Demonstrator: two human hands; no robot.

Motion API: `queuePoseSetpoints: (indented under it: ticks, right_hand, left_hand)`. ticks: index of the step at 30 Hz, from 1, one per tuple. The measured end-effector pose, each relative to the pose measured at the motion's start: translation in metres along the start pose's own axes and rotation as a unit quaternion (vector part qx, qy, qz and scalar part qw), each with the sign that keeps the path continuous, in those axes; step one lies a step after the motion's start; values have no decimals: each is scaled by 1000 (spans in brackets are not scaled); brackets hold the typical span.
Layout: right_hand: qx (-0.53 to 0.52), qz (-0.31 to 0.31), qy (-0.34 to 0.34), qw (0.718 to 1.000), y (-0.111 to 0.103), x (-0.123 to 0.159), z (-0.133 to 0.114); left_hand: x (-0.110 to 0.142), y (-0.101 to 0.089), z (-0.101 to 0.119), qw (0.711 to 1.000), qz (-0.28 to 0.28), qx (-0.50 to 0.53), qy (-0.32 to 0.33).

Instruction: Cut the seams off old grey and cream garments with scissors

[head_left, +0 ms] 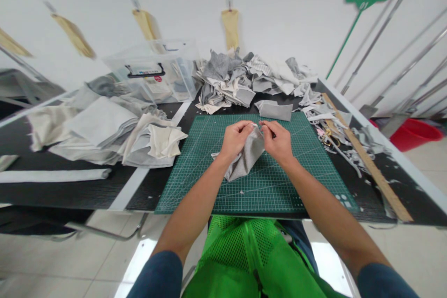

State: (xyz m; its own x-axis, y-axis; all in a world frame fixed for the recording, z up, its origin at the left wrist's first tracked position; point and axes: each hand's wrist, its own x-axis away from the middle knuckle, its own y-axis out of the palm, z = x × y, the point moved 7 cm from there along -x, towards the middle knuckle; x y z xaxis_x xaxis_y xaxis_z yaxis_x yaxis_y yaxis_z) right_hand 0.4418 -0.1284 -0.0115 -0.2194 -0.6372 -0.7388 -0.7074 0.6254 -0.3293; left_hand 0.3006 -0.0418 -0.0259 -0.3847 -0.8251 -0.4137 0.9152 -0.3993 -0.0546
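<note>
Both hands meet over a green cutting mat [195, 186] with a piece of grey fabric [246, 160] between them. My left hand [237, 138] pinches the upper edge of the fabric from the left. Close beside it, my right hand [277, 138] has its fingers closed on the same edge. The rest of the fabric hangs down in folds toward the mat. A small pale bit shows at the pinched edge, too small to name. Just beyond the hands lies a folded grey cloth [275, 110], at the mat's far edge.
Stacked cloth pieces [101, 123] lie left, beside a clear plastic box [146, 72]. A heap of grey and white scraps [226, 74] is at the back. On the right are a wooden ruler [370, 163], scissors [330, 138] and fabric strips. A red basin [414, 135] stands beyond the table.
</note>
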Motion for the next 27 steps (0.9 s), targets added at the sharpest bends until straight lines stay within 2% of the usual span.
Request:
queuePoseSetpoints:
  ticks: [5,10,19,27]
  right_hand:
    - [-48,24,81,995,-4,-1,19]
    - [-134,-50,140,980,6,-3,29]
    - [-170,-172,137,961,20,-1,30]
    - [-73,-263,123,954,34,5,34]
  left_hand:
    - [0,-2,-6,999,32,11,-36]
    - [0,-2,-9,997,41,26,-52]
    - [-2,-12,-7,995,73,41,-53]
    - [-4,-31,-13,975,157,131,-87]
